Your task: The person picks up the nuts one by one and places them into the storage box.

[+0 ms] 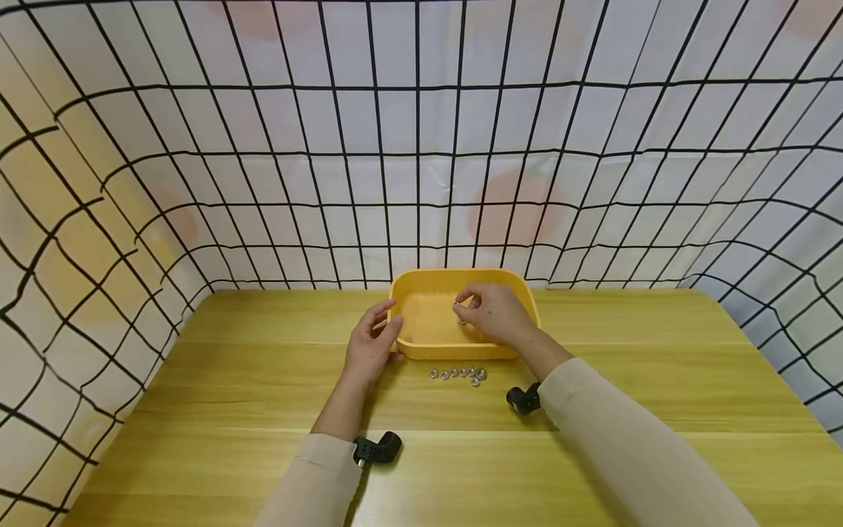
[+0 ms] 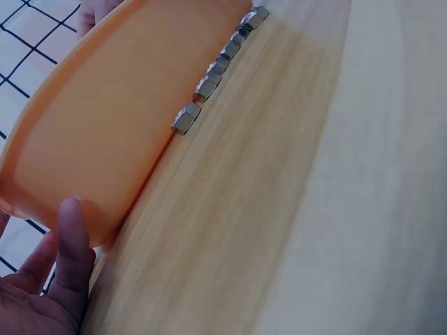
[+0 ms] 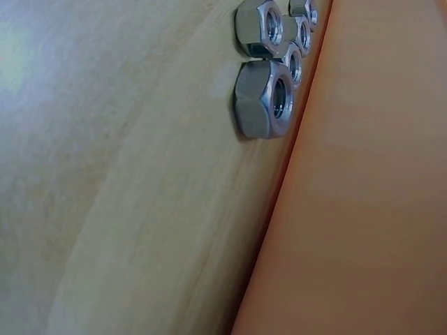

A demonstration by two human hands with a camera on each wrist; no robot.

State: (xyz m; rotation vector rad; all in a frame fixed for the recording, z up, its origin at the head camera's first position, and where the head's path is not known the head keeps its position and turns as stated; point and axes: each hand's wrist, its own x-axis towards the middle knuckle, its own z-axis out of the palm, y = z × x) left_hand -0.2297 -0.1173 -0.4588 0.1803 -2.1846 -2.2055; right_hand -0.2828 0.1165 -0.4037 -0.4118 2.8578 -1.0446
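At the table's back, a yellow plastic bin (image 1: 454,352) stands with its long side toward me. My left hand (image 1: 369,350) rests at the bin's left end, fingers and thumb spread loosely against its corner. The left thumb (image 2: 72,244) lies nearly straight by the orange-looking bin wall in the left wrist view. Over the inside of the bin, my right hand (image 1: 495,313) pinches a small metal nut (image 1: 457,304) between thumb and forefinger, mostly covered by the fingertips. Another nut (image 1: 461,321) shows just below those fingertips. Several hex nuts (image 1: 444,375) lie in a row along the bin's front.
The hex nuts (image 3: 264,101) sit close to the bin's base, the larger ones at the right end. Black wire grid panels (image 1: 418,154) with white cloth behind surround the wooden table (image 1: 263,410). Each wrist carries a black camera (image 1: 378,448).
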